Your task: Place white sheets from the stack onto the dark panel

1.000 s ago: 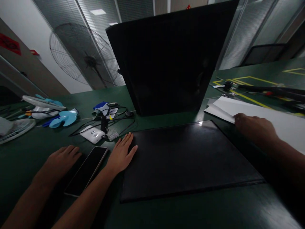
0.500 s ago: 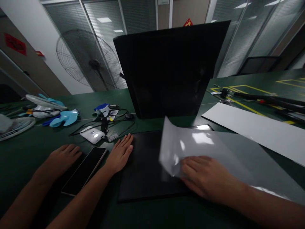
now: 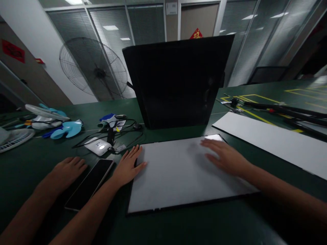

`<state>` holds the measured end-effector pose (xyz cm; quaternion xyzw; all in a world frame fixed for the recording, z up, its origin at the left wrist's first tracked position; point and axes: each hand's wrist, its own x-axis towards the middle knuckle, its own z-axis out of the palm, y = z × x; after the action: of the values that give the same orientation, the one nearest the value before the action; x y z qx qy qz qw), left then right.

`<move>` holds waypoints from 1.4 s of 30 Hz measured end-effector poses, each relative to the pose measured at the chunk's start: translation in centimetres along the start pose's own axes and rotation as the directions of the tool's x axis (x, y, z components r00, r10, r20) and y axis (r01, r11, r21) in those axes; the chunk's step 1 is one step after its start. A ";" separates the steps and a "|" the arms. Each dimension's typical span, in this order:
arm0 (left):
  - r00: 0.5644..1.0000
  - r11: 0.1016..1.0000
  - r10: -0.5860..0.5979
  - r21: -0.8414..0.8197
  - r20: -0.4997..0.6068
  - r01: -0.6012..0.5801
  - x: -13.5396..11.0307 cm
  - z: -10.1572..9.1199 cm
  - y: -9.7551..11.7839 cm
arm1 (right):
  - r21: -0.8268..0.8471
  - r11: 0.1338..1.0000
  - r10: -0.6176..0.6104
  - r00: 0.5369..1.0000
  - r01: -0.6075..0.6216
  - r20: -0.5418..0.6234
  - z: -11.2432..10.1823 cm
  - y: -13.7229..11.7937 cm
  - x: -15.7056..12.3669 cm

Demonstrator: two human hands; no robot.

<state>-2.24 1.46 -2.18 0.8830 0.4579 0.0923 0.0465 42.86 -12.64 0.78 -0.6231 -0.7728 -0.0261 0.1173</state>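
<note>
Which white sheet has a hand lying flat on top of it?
The near white sheet in the middle, lying on the black panel. The right hand rests flat on it. The long white sheet farther right has no hand on it.

a sheet (image 3: 176, 173) lay on the table (image 3: 204, 224), phone (image 3: 89, 183) to its left, upright panel (image 3: 178, 81) behind, fan (image 3: 93, 68) farther back left.

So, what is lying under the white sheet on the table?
A thin black rim of a flat panel shows along the white sheet's near edge. The rest is covered by the sheet, with the right hand flat on top.
</note>
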 end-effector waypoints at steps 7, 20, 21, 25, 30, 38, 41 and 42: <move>1.000 1.000 0.009 0.019 -0.018 -0.009 -0.1 0.6 -0.6 | -0.105 0.846 0.517 0.853 -0.522 -0.073 -0.9 17.9 -3.1; 1.000 1.000 0.009 0.030 -0.014 -0.008 -0.3 0.6 -0.3 | -0.300 0.693 0.655 0.746 -0.655 -0.116 -3.1 15.9 -3.9; 1.000 1.000 0.004 0.028 -0.012 -0.004 -0.3 0.5 -0.3 | -0.316 0.687 0.648 0.749 -0.654 -0.139 -3.5 14.8 -3.8; 1.000 1.000 0.007 0.020 -0.022 -0.007 -0.3 0.3 -0.2 | -0.360 0.690 0.601 0.775 -0.627 -0.196 -4.6 9.6 -2.8; 1.000 1.000 -0.007 0.018 -0.019 0.007 -0.4 0.3 -0.1 | -0.385 0.800 0.451 0.884 -0.461 -0.123 -4.5 1.5 -2.3; 0.999 1.000 0.026 0.003 -0.040 -0.026 -0.5 0.4 -0.3 | -0.317 0.804 -0.550 0.832 0.504 -0.073 0.4 -9.8 -4.1; 0.999 0.999 0.036 0.020 -0.036 -0.035 -0.4 0.5 -0.5 | -0.238 0.797 -0.594 0.790 0.555 -0.150 1.2 -12.0 -4.3; 0.999 0.999 0.034 0.026 -0.037 -0.033 -0.4 0.6 -0.5 | -0.188 0.799 -0.598 0.789 0.572 -0.139 1.0 -12.5 -4.1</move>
<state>-2.73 1.41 -2.91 0.8892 0.4448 0.1039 0.0252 31.39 -19.20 0.23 -0.3537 -0.9092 -0.1733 0.1346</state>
